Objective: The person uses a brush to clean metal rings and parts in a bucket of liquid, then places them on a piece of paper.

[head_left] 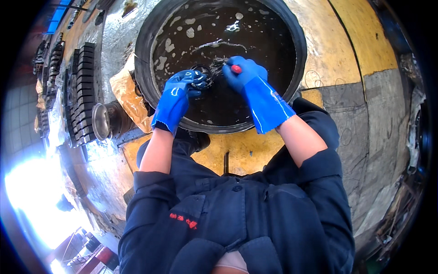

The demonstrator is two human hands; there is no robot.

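Both my hands wear long blue rubber gloves over a wide, round black tub (145, 59) of dark liquid. My left hand (180, 86) grips a wet, black ring-shaped part (210, 78) by its left side, just above the liquid. Close to the ring's right, my right hand (244, 73) is closed around a tool with a red handle (236, 69); its working end is hidden or lost in the splashing. Between the two hands the liquid is stirred up, and patches of pale foam (190, 32) float farther back.
Left of the tub lie crumpled brown paper (130, 93) and a metal cylinder (102, 121). Beyond them stand rows of dark metal blocks (85, 86). Worn yellow and grey floor plates (337, 41) extend on the right. My knees flank the tub's near side.
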